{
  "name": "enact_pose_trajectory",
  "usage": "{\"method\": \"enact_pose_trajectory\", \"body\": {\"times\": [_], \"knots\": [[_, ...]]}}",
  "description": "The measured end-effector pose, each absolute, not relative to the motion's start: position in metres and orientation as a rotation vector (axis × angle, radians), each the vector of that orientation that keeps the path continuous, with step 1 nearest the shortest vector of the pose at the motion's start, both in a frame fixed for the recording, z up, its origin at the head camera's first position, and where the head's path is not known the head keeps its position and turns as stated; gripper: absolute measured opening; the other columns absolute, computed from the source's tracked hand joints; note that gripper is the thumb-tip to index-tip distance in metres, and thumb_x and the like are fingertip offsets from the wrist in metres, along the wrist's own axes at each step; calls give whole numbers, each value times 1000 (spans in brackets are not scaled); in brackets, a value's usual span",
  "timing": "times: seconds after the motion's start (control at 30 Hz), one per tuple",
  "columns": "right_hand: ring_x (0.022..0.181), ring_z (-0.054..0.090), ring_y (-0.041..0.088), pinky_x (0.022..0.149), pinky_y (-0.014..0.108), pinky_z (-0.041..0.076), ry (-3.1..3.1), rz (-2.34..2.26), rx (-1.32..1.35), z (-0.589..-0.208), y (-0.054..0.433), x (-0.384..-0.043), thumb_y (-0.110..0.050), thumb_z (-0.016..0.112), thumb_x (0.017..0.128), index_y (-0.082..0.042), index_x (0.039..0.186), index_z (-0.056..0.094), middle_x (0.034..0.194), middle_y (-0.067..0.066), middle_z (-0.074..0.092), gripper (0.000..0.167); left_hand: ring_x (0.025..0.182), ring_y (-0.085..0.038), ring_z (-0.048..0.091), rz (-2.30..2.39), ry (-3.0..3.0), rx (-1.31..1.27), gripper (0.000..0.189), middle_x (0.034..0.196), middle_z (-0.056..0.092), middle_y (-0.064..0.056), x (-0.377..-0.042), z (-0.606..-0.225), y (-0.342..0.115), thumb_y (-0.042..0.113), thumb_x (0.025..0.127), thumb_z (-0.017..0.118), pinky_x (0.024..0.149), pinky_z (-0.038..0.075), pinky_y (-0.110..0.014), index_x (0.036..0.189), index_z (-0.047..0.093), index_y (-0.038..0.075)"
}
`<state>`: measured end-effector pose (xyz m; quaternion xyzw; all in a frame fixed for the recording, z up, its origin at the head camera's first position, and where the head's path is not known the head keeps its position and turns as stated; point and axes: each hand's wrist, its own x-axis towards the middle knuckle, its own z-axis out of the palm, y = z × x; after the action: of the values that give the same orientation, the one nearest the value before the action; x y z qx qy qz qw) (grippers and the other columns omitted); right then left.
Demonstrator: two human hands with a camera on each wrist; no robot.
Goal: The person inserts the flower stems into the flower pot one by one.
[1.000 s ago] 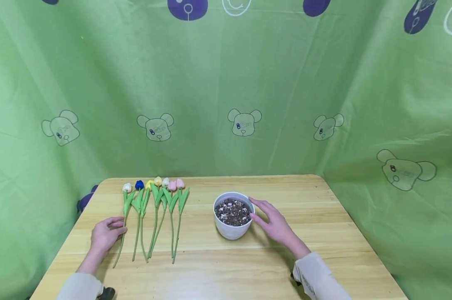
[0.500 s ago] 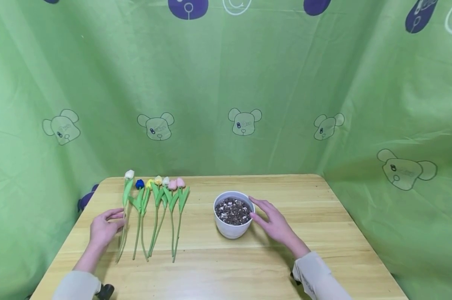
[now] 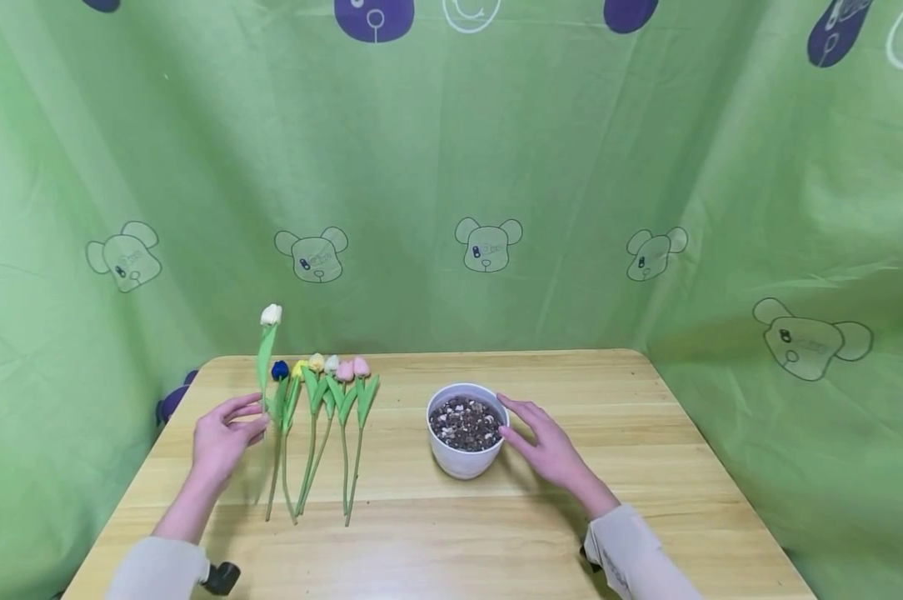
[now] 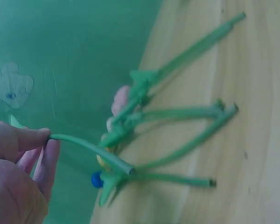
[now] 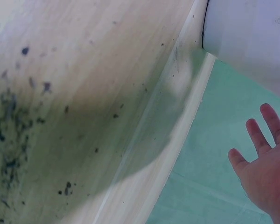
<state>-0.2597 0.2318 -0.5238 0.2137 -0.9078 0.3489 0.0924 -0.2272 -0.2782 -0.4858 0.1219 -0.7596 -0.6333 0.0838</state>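
Observation:
My left hand point(image 3: 222, 440) pinches the stem of a white artificial tulip point(image 3: 271, 315) between thumb and fingers. The bloom points up and the green stem point(image 4: 91, 148) hangs below, clear of the tabletop in the left wrist view. Beside it lie more tulips: a blue one point(image 3: 280, 371), a yellow one point(image 3: 298, 369), and others with cream, white and pink blooms. My right hand point(image 3: 549, 446) has its fingers spread, with fingertips at the right rim of a white flowerpot point(image 3: 459, 463). Dark soil point(image 3: 466, 425) with pale bits fills the pot.
The wooden table point(image 3: 451, 550) has its far edge close to a green curtain point(image 3: 414, 167) printed with bear faces. Dark crumbs point(image 5: 11, 163) are scattered on the wood in the right wrist view. Something purple point(image 3: 170, 406) shows past the left edge.
My left hand has lifted the white tulip off the table and moved it up and slightly right, next to the blue one. My right hand stays at the flowerpot.

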Motion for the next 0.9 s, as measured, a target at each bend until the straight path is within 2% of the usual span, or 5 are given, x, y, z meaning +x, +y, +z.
{"method": "enact_pose_trajectory", "body": {"times": [0.13, 0.3, 0.4, 0.57, 0.9], "knots": [[138, 53, 39, 113, 70, 41, -2698, 1037, 637, -523, 231, -259, -39, 62, 103, -24, 157, 45, 150, 11, 57, 58, 87, -6, 73, -1954, -2198, 315, 54, 106, 73, 9, -229, -478, -263, -3, 92, 73, 83, 64, -25, 144, 56, 1], [137, 54, 40, 112, 71, 41, -2702, 1050, 629, -523, 231, -259, -39, 62, 103, -25, 157, 45, 150, 11, 57, 58, 87, -7, 72, -2003, -2134, 253, 53, 104, 73, 10, -235, -471, -241, -5, 92, 72, 85, 64, -29, 142, 57, 1], [137, 54, 40, 112, 71, 41, -2699, 1055, 626, -523, 231, -259, -39, 62, 103, -25, 157, 45, 150, 11, 57, 57, 88, -10, 73, -2036, -2109, 215, 53, 105, 73, 7, -240, -466, -225, -5, 91, 73, 85, 64, -30, 141, 58, 1], [137, 54, 40, 112, 71, 41, -2701, 1070, 629, -523, 230, -258, -38, 62, 103, -24, 156, 45, 150, 11, 57, 57, 87, -12, 72, -2092, -2074, 165, 51, 114, 72, -5, -244, -458, -199, -6, 90, 73, 82, 65, -28, 139, 60, 1], [138, 53, 41, 112, 73, 40, -2702, 1101, 616, -522, 230, -257, -39, 61, 104, -25, 157, 44, 150, 12, 57, 57, 80, -8, 70, -2197, -1974, 35, 49, 114, 72, -10, -257, -446, -154, -9, 89, 73, 84, 66, -35, 136, 62, 2]]}}
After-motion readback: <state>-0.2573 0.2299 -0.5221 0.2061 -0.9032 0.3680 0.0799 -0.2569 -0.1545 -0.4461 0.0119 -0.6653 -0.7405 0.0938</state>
